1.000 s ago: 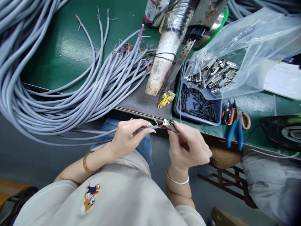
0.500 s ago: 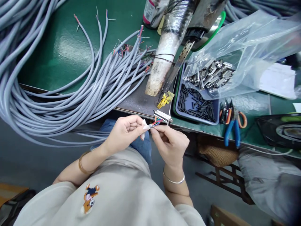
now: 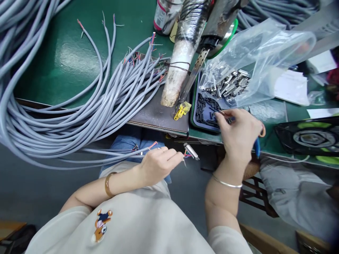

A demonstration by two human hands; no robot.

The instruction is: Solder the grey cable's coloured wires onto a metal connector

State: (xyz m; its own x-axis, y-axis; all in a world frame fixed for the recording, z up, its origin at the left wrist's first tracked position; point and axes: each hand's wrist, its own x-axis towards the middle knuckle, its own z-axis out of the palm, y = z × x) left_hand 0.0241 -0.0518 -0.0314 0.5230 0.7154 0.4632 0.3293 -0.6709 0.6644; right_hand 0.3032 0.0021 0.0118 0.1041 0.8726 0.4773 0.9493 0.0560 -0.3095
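1. My left hand [image 3: 159,164] is pinched on the grey cable [image 3: 124,155] below the surface [image 3: 66,60] edge, connector [image 3: 191,151] dangling at its tip.
2. My right hand [image 3: 238,135] has left the connector since half a second ago; its fingers are closed on something small at the blue tray [image 3: 197,118].
3. Judgement: fetching a sleeve; next comes threading it on.

connector [image 3: 191,151]: shiny metal | bag [image 3: 259,56]: clear glossy plastic | mat [image 3: 71,60]: glossy

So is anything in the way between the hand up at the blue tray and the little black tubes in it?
No. The right hand is already over the blue tray, fingertips right at the black tubes. The plastic bag lies over the tray's far end, not between them.
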